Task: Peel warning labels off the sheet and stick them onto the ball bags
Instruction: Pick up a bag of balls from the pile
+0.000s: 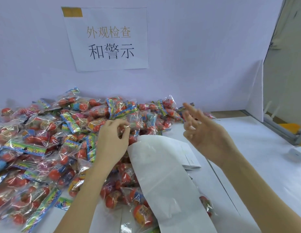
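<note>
A large heap of clear ball bags (45, 143) with red balls and colourful headers covers the left half of the table. A long white label sheet (163, 174) lies over the heap's right edge, running toward me. My left hand (111, 140) rests on the heap just left of the sheet's top, with fingers curled and pinching the clear film of a ball bag (128, 126). My right hand (202, 130) hovers above the table to the right of the sheet, fingers spread and relaxed, holding nothing that I can see.
A stack of white sheets (190, 158) lies under the right hand. A small white object (296, 154) sits at the right edge. A paper sign (109, 39) hangs on the back wall; a white divider panel (257, 91) stands at the right.
</note>
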`<state>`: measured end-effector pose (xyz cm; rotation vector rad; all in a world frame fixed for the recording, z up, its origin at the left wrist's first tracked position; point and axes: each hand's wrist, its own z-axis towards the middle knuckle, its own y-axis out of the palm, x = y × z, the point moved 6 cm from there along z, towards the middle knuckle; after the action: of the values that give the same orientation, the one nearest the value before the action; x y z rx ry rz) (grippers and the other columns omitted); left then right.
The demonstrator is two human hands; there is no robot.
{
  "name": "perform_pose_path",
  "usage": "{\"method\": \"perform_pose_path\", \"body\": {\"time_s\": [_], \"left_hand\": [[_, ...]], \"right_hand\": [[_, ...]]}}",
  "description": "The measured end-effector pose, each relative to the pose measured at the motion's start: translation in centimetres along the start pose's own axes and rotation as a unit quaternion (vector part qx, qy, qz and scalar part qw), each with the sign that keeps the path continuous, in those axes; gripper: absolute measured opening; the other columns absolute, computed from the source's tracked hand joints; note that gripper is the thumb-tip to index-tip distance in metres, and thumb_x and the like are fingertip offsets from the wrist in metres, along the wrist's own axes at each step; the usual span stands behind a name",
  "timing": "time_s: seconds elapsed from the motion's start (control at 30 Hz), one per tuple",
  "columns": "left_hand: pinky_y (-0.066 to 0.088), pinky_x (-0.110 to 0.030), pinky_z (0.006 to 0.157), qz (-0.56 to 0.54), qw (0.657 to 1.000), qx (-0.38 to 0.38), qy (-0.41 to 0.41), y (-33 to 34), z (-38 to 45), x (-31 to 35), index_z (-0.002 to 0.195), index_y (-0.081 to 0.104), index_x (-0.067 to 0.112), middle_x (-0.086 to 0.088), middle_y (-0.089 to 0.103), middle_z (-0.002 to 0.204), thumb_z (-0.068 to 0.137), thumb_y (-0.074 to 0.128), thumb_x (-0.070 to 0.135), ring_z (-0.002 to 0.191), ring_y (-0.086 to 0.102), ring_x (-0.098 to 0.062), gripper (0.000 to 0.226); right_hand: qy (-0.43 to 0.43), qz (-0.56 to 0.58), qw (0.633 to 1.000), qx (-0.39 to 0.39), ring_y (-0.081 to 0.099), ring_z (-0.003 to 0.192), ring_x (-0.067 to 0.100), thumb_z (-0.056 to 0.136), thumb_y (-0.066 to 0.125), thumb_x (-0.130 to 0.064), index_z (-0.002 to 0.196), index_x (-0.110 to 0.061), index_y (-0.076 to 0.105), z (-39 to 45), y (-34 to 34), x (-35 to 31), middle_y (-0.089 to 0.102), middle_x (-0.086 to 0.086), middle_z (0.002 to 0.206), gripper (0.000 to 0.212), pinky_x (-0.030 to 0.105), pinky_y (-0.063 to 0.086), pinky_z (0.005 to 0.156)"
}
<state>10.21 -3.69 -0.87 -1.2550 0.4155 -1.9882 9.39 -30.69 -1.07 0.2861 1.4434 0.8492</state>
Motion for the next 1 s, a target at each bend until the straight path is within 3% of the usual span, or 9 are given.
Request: {"method": "perform_pose_path", "body": {"time_s": [0.1,0.17,0.23,0.33,0.4,0.53,0.67,0.8,1.0], "left_hand": [[0.029,-0.047,0.120,0.153,0.981,-0.095,0.071,1.7,-0.2,0.1,0.148,0.054,0.031,-0.001,0.036,0.162,0.103,0.060,0.016,0.146,0.032,-0.028,0.047],[0.022,-0.049,0.123,0.205,0.967,-0.124,0.085,2.3,-0.7,0.0,0.160,0.033,0.040,0.005,0.024,0.171,0.106,0.055,0.022,0.151,0.025,-0.026,0.061],[0.026,-0.047,0.118,0.197,0.972,-0.094,0.088,2.0,-0.6,-0.2,0.162,0.032,0.036,0.004,0.042,0.160,0.105,0.060,0.028,0.143,0.036,-0.026,0.064],[0.040,-0.042,0.104,0.174,0.978,-0.031,0.107,1.1,-0.3,0.1,0.142,0.060,0.017,-0.003,0.060,0.128,0.100,0.069,0.022,0.122,0.054,-0.029,0.043],[0.048,-0.038,0.093,0.142,0.981,0.005,0.130,0.5,-0.3,0.7,0.123,0.071,0.010,-0.003,0.066,0.115,0.101,0.068,0.013,0.108,0.059,-0.027,0.023],[0.052,-0.021,0.085,-0.037,0.986,0.057,0.150,-0.6,-0.9,3.2,0.115,0.077,0.014,0.012,0.074,0.103,0.102,0.065,0.008,0.094,0.068,-0.011,0.019],[0.057,-0.017,0.074,-0.294,0.954,-0.050,0.034,0.8,-1.3,4.4,0.112,0.073,0.029,0.007,0.080,0.092,0.103,0.065,0.013,0.077,0.076,-0.014,0.020],[0.060,-0.024,0.077,-0.328,0.938,-0.111,-0.003,2.2,-2.0,5.0,0.121,0.071,0.022,-0.001,0.080,0.094,0.106,0.060,0.021,0.079,0.078,-0.023,0.018],[0.060,-0.023,0.078,-0.340,0.933,-0.118,-0.015,2.5,-2.2,5.3,0.114,0.070,0.027,0.000,0.075,0.098,0.097,0.064,0.046,0.093,0.074,-0.015,0.027]], "right_hand": [[0.015,0.002,0.994,0.105,0.052,0.065,0.012,0.087,0.072,-0.016,0.109,-0.014,0.082,0.0,-1.3,1.3,0.059,-0.002,0.086,0.024,0.020,0.045,0.057],[0.032,0.000,0.990,0.136,0.049,0.062,0.013,0.084,0.074,-0.015,0.101,-0.012,0.080,0.0,-1.5,2.0,0.055,-0.001,0.080,0.019,0.022,0.043,0.054],[0.043,-0.015,0.988,0.147,0.049,0.059,0.014,0.082,0.074,-0.015,0.102,-0.011,0.073,-0.1,-1.4,2.4,0.054,0.000,0.078,0.020,0.022,0.044,0.052],[0.059,-0.028,0.985,0.160,0.048,0.057,0.014,0.094,0.066,-0.013,0.107,-0.009,0.069,-0.2,-1.2,2.9,0.054,0.000,0.074,0.014,0.023,0.044,0.051],[0.066,-0.051,0.983,0.162,0.049,0.057,0.014,0.097,0.063,-0.014,0.109,-0.009,0.068,-0.2,-1.1,3.2,0.054,0.000,0.074,0.013,0.022,0.044,0.051],[0.061,-0.121,0.982,0.130,0.058,0.063,0.015,0.090,0.070,-0.024,0.118,-0.009,0.070,-0.4,-0.2,3.4,0.062,0.002,0.080,0.032,0.022,0.048,0.057],[-0.007,-0.239,0.969,0.062,0.072,0.106,0.030,0.092,0.073,-0.045,0.141,-0.020,0.058,-0.4,1.2,3.2,0.073,0.018,0.121,0.057,0.033,0.059,0.085],[-0.065,-0.279,0.957,0.042,0.072,0.107,0.033,0.095,0.073,-0.036,0.124,-0.022,0.074,-0.6,2.5,3.2,0.076,0.015,0.118,0.032,0.034,0.060,0.087],[-0.074,-0.351,0.932,0.049,0.075,0.103,0.033,0.087,0.078,-0.042,0.116,-0.028,0.076,-0.8,2.8,3.0,0.079,0.007,0.112,0.032,0.044,0.063,0.088]]}}
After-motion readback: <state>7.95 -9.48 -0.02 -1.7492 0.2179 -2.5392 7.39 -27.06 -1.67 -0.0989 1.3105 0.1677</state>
